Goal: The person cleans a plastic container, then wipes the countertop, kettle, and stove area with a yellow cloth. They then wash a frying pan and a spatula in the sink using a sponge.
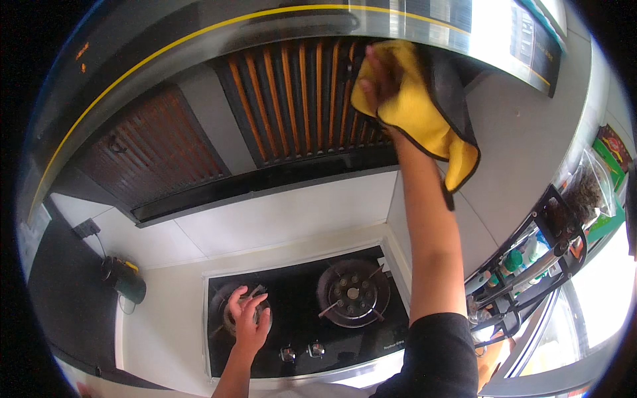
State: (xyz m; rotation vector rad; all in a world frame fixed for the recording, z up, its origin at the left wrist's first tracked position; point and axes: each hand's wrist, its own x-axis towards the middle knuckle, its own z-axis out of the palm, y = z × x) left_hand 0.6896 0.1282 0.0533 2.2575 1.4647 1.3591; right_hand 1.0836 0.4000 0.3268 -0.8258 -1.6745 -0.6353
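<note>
Raised under the range hood, my right hand grips a yellow cloth with dark edging and a grey reverse side. The cloth drapes over the wrist and hangs to the right; the hand is blurred. Just left of it is the hood's slatted baffle filter, dark with orange-brown stripes. A second filter, reddish brown, is set farther left. Lower down, my left hand holds nothing, its fingers apart and bent. From this view it overlaps the left burner of the black gas hob; whether it touches is unclear.
The hood's front edge curves across the top. On the hob are the right burner and two knobs. A black kettle-like appliance stands left. At right, a black rack holds bottles and bags beside a bright window.
</note>
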